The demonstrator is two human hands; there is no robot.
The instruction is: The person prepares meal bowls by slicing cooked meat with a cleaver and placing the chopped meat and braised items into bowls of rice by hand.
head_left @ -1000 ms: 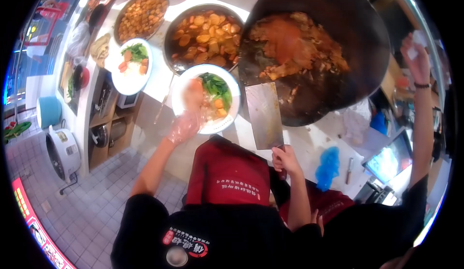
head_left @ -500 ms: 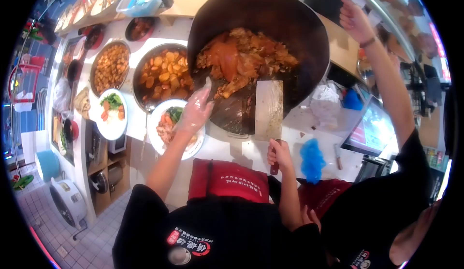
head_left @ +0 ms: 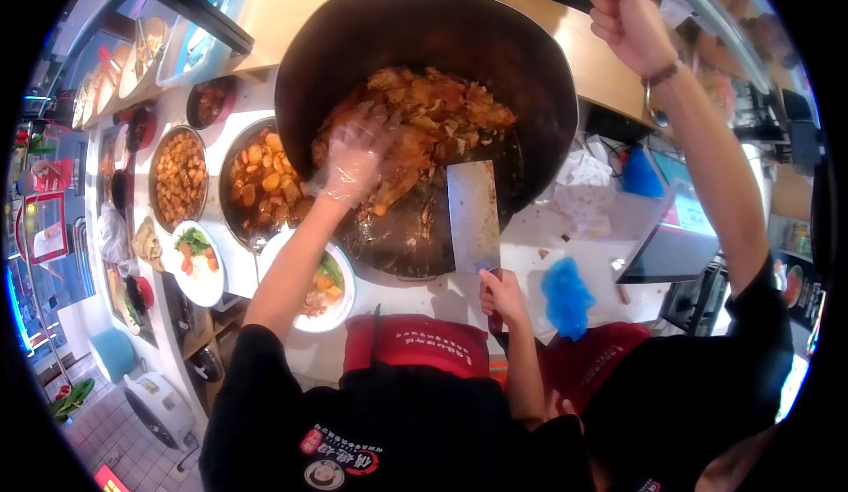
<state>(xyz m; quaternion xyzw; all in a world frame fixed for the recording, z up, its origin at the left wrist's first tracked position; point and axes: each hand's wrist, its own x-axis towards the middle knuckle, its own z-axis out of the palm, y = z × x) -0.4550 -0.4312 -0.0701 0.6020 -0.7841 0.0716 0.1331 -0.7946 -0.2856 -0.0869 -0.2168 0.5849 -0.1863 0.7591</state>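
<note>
My left hand (head_left: 358, 152), in a clear plastic glove, reaches into a large dark pan (head_left: 420, 28). Its fingers are apart and lie over the glossy brown cooked meat (head_left: 450, 108); the fingertips are partly blurred. My right hand (head_left: 503, 298) is closed round the handle of a cleaver (head_left: 474, 214), whose broad blade rests over the pan's near part, right of the meat. Under my left forearm, a white plate (head_left: 340, 317) with meat, greens and orange pieces is partly hidden.
Left of the pan are a pot of stewed chunks (head_left: 261, 178), a pan of cubes (head_left: 179, 174) and another filled plate (head_left: 198, 267). A co-worker's arm (head_left: 707, 139) extends at the right. Nearby are a blue plastic bag (head_left: 567, 298), crumpled white paper (head_left: 579, 183) and a screen (head_left: 667, 240).
My left hand has gone from beside the plate up into the pan, onto the meat. The right hand keeps the cleaver. The whole view has shifted somewhat.
</note>
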